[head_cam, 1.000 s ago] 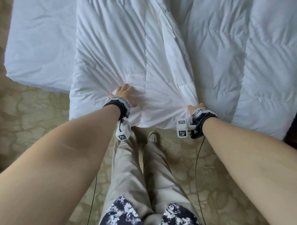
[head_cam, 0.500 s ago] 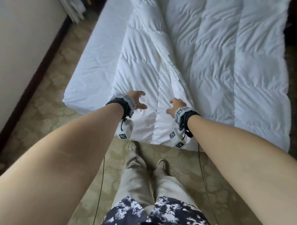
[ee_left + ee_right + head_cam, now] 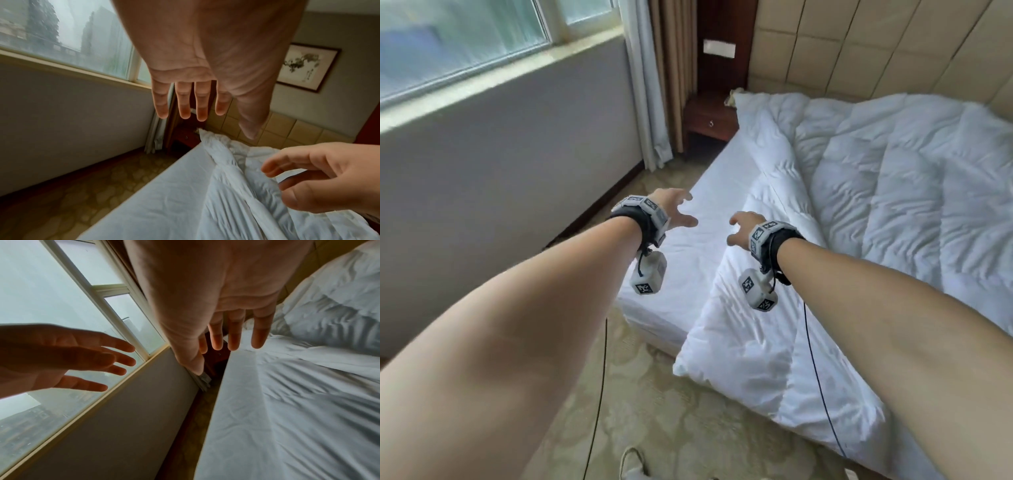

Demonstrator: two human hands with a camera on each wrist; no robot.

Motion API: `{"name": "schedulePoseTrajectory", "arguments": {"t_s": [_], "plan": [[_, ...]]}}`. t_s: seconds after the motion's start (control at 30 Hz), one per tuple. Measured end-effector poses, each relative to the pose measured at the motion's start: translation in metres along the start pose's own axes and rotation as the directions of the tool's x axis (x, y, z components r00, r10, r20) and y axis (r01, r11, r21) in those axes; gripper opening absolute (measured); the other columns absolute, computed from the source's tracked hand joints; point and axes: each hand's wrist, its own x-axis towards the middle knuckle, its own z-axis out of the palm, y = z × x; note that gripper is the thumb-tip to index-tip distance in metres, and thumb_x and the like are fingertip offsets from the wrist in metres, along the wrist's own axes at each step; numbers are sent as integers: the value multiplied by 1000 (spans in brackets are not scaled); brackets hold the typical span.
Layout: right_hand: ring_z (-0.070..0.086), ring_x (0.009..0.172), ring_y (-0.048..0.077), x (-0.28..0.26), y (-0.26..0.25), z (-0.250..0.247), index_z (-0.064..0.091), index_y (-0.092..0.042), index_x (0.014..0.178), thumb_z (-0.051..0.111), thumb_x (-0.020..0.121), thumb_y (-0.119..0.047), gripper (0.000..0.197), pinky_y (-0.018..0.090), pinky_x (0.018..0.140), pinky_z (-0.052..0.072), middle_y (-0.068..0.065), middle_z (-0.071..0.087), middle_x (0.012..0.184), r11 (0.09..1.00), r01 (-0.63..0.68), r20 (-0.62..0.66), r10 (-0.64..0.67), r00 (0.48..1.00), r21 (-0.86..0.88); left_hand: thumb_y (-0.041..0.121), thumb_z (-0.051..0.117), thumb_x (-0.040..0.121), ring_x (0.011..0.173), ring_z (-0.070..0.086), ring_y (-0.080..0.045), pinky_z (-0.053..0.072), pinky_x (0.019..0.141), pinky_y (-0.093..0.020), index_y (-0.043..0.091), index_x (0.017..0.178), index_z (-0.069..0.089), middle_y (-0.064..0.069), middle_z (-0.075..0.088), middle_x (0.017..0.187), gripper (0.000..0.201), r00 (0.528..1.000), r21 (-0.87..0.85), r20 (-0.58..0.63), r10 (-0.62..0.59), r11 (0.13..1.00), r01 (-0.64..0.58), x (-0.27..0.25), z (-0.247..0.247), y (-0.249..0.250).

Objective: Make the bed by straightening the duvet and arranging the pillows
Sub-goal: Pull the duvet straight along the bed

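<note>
Now that both hands (image 3: 676, 210) (image 3: 743, 226) have let go, fingers spread and empty, the duvet (image 3: 893, 212) still leaves the bed's (image 3: 688, 260) window edge bare.

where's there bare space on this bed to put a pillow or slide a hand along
A bare strip of sheet runs down the window side, between the mattress edge and the duvet's folded-back edge. Both the left hand and the right hand hover empty above it. The rest is crowded: bunched duvet up to the headboard.
</note>
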Motion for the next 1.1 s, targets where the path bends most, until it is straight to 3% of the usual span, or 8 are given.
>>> {"name": "schedulePoseTrajectory", "arguments": {"t_s": [0.13,0.3,0.5,0.57,0.8,0.97,1.1], "plan": [[48,125,28,29,-95,-25,48,-15,137,65,85,-29,56,34,99,41,11,47,139,999,44,-90,-44,995,-3,45,71,82,124,51,-24,39,101,-32,20,140,47,-3,54,136,68,995,51,-95,30,998,-25,1,-80,-64],[51,122,27,56,-185,-50,50,-16,135,64,85,-25,53,31,96,41,9,52,136,998,59,-182,-59,981,-8,47,69,82,126,49,-25,39,101,-35,19,140,47,-3,55,136,68,990,111,-120,78,992,-64,13,-154,-126],[51,120,26,108,-245,-79,47,-19,137,63,83,-28,57,36,99,44,7,48,137,999,33,-195,-40,980,-38,54,67,80,128,47,-23,40,104,-39,24,143,42,-2,57,133,74,986,124,-131,102,988,-86,63,-208,-169],[51,121,27,136,-257,-90,46,-20,138,63,83,-29,58,37,100,44,7,44,140,998,13,-192,-23,981,-54,53,67,80,122,52,-21,42,99,-36,24,143,42,-2,63,125,73,985,127,-120,121,986,-106,88,-221,-180],[50,124,26,282,-302,-143,45,-19,140,66,83,-32,62,35,98,43,7,48,140,996,4,-200,-23,980,-93,52,67,81,131,46,-25,39,107,-41,21,143,43,-3,49,142,73,987,208,-90,131,972,-110,218,-282,-240],[54,119,26,381,-330,-195,44,-22,140,65,82,-34,63,39,100,45,5,52,137,994,-46,-196,25,980,-100,52,66,82,132,45,-25,38,109,-42,20,144,42,-3,49,144,73,980,228,-78,182,961,-160,315,-344,-267],[52,123,25,440,-337,-221,44,-18,140,64,85,-29,60,36,100,45,6,51,138,993,-75,-223,53,973,-92,51,65,84,128,47,-26,40,105,-41,21,143,43,-5,52,139,70,974,216,-106,201,961,-175,383,-384,-284]]}}
